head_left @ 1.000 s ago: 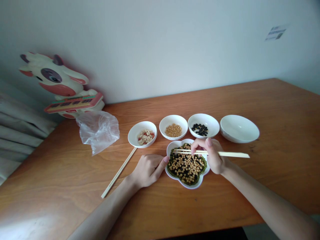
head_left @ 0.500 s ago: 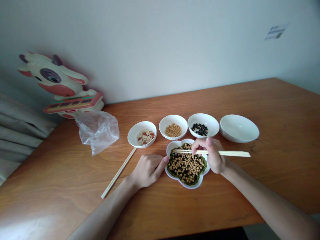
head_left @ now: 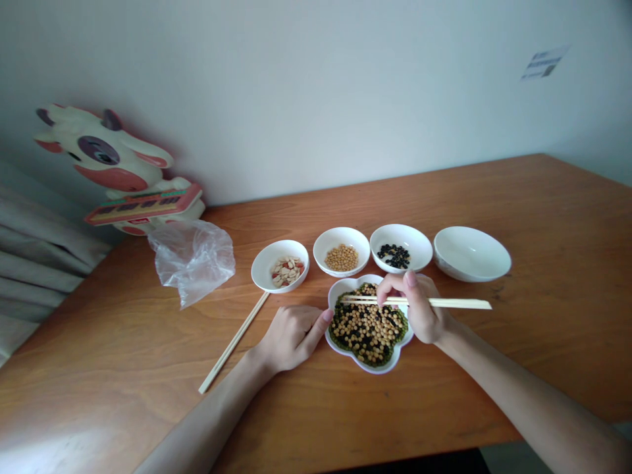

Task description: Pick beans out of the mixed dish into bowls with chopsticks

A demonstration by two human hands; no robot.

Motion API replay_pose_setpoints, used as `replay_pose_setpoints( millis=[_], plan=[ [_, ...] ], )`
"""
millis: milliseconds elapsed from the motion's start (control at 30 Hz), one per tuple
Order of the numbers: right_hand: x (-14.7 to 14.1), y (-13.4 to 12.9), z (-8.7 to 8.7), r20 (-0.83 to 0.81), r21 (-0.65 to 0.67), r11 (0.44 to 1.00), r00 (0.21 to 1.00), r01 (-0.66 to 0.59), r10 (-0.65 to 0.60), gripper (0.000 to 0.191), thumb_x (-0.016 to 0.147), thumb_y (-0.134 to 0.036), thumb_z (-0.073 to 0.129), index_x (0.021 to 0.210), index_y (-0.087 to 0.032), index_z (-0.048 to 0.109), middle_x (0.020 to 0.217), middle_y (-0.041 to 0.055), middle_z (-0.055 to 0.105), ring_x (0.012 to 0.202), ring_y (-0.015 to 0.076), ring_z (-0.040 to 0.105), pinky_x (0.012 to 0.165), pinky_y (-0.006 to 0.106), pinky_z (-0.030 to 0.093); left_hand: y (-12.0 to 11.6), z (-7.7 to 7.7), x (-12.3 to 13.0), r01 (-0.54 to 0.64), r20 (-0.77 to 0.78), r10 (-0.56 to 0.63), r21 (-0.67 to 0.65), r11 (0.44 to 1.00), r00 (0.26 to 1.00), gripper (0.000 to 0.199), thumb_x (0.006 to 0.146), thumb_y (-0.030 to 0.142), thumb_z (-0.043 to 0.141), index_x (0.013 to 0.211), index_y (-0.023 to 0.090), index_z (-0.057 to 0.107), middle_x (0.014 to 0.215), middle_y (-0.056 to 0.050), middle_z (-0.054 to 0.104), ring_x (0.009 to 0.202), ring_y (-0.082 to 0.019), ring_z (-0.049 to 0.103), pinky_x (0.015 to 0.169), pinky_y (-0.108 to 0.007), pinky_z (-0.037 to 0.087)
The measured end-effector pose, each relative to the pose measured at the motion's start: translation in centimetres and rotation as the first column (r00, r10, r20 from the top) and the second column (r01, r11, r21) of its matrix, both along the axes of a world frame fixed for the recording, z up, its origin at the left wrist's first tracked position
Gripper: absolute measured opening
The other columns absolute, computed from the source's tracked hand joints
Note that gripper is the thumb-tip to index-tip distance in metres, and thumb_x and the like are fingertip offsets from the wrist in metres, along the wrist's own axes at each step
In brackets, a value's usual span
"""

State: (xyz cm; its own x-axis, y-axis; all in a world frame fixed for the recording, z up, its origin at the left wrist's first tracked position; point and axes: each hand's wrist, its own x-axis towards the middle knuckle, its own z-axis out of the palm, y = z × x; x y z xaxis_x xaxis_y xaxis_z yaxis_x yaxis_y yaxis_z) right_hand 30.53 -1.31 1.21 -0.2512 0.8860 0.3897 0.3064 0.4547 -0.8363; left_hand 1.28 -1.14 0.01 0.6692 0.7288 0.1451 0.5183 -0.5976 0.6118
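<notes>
A white flower-shaped plate [head_left: 369, 364] holds a mixed heap of yellow soybeans, black beans and green beans [head_left: 368, 329]. My right hand [head_left: 417, 309] grips a pair of wooden chopsticks [head_left: 457, 303], their tips reaching over the heap. Left of the plate, my left hand [head_left: 291, 336] rests loosely curled on the table, fingertips at the plate's rim. Behind the plate stand white bowls of peanut pieces [head_left: 261, 273], soybeans [head_left: 340, 263] and black beans [head_left: 419, 253]. Farther right sits a larger white bowl [head_left: 471, 266] with nothing visible in it.
A second pair of wooden chopsticks [head_left: 232, 342] lies left of my left hand on the wooden table [head_left: 494, 395]. A crumpled plastic bag [head_left: 191, 261] and a cow-shaped toy [head_left: 103, 155] stand at the back left, by a grey curtain [head_left: 34, 263].
The chopsticks have levelled slightly over the plate. My hands and the bowls stay almost where they were, with only a small shift of the view.
</notes>
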Motion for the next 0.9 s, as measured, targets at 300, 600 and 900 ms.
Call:
replay_pose_setpoints(
  millis=[300, 600, 900],
  plan=[
    [0.1, -0.2, 0.5, -0.015, -0.005, 1.0, 1.0, 0.023, -0.024, 0.08, 0.112, -0.062, 0.016, 0.073, -0.022, 0.074, 0.065, 0.004, 0.064, 0.063, 0.0201, 0.06, 0.065, 0.036, 0.045, 0.0, 0.1, 0.0, 0.003, -0.006, -0.003, 0.019, 1.0, 1.0, 0.05, 0.116, 0.033, 0.031, 0.071, 0.018, 0.049, 0.066, -0.002, 0.055, 0.061, -0.013, 0.049, 0.064, -0.028, 0.038],
    [3.0, 0.7, 3.0, -0.283, -0.095, 0.993, 0.954, 0.076, -0.1, 0.085, 0.107, -0.071, 0.015, 0.068, -0.025, 0.075, 0.067, 0.0099, 0.068, 0.065, 0.026, 0.061, 0.063, 0.041, 0.043, 0.0, 0.2, 0.1, 0.013, -0.001, -0.013, 0.048, 0.999, 1.0, 0.049, 0.116, 0.032, 0.032, 0.071, 0.019, 0.049, 0.066, -0.001, 0.056, 0.06, -0.013, 0.049, 0.063, -0.029, 0.036],
    [1.7, 5.0, 4.7, -0.206, -0.053, 0.993, 0.972, 0.109, -0.117, 0.084, 0.101, -0.081, 0.021, 0.071, -0.024, 0.075, 0.063, 0.0085, 0.063, 0.061, 0.0248, 0.056, 0.059, 0.039, 0.04, 0.0, -0.2, 0.2, 0.002, -0.022, 0.0, 0.098, 0.995, 1.0, 0.048, 0.115, 0.032, 0.035, 0.072, 0.019, 0.052, 0.067, -0.002, 0.06, 0.06, -0.013, 0.053, 0.064, -0.029, 0.038]
  ],
)
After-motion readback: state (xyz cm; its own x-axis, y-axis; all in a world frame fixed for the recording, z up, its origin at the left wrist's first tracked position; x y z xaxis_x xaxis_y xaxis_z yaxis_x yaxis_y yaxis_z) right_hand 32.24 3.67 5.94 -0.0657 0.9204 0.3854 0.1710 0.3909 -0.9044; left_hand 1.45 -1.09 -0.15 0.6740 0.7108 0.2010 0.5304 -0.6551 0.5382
